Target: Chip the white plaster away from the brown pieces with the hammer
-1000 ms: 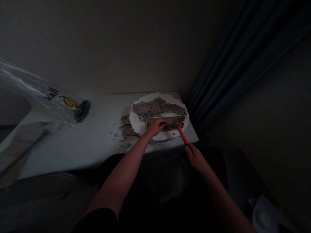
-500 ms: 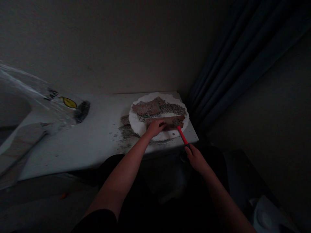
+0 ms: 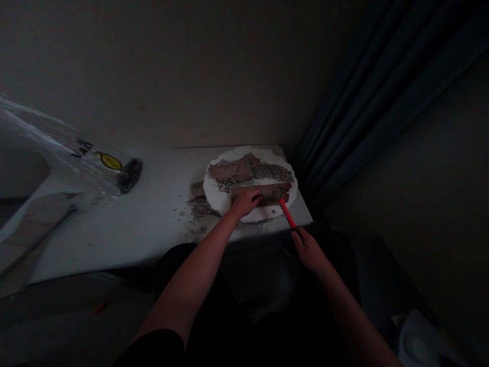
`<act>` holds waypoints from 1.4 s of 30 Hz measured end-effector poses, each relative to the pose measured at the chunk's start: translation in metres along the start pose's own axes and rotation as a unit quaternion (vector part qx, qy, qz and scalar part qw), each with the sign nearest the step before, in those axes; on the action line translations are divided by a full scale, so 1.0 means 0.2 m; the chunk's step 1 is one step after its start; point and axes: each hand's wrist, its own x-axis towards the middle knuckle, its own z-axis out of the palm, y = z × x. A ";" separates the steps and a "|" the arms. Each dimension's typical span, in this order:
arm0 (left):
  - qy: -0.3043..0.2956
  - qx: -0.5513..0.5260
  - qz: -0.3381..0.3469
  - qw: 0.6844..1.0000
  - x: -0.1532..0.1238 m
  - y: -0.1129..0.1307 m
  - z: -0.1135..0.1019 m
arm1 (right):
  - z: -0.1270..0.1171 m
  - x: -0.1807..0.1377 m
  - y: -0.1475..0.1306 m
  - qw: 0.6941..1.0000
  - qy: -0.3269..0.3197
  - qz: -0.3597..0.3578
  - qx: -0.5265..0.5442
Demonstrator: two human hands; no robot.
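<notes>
My left hand (image 3: 246, 202) has its fingers closed on a rough reddish-brown slab (image 3: 267, 191), holding it down at the near side of a white scalloped mat (image 3: 214, 199). My right hand (image 3: 304, 247) grips the black end of a red-handled hammer (image 3: 287, 213). The hammer's head rests on or close against the right part of the slab; the dimness hides the exact contact. Behind it on the mat lie another broken brown slab (image 3: 231, 171) and a heap of small grey-brown chips (image 3: 273, 172).
The white table (image 3: 133, 229) carries scattered crumbs and brown pieces (image 3: 197, 189) left of the mat. A clear plastic bag (image 3: 91, 158) with dark contents lies at the left, beside a flat light piece (image 3: 38, 224). A blue curtain (image 3: 355, 92) hangs at the right.
The hammer's head has shifted very slightly on the slab. Both hands stay in nearly the same place, with the view moved a little.
</notes>
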 end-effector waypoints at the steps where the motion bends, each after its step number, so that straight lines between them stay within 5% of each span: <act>1: 0.001 0.000 0.007 1.000 0.00 0.00 0.00 | 0.00 0.00 0.00 1.000 -0.003 -0.001 -0.001; 13: 0.003 -0.002 0.008 1.000 -0.01 -0.04 0.04 | -0.06 -0.05 -0.21 0.998 -0.019 -0.048 0.026; 31: -0.021 -0.005 -0.029 0.999 0.00 -0.04 0.03 | 0.00 -0.05 -0.20 0.999 -0.025 -0.033 0.018; 42: 0.066 -0.083 -0.021 0.994 0.00 -0.08 -0.09 | 0.04 -0.05 -0.18 0.999 -0.022 -0.040 -0.024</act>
